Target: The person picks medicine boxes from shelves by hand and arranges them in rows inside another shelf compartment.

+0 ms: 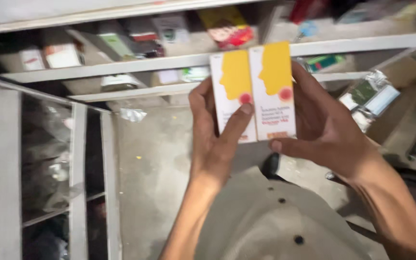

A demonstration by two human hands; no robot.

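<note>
Your 2 hands hold 2 small white-and-yellow boxes side by side, upright, edges touching, raised in front of the shelves (179, 60). Your left hand (213, 137) grips the left box (232, 91): thumb pressed across its front near the lower edge, fingers wrapped behind. Your right hand (326, 127) grips the right box (274, 89): thumb along its bottom edge, fingers curled round the far side and back. Each box shows a yellow head profile with a red spot. Behind them the white shelves carry assorted small cartons, blurred. A cardboard box (391, 91) with foil-wrapped packs sits right of your right hand. Glass-fronted cabinet (39, 168) at left, grey floor (155, 163) below. Buttoned light shirt (275, 221) at bottom.
</note>
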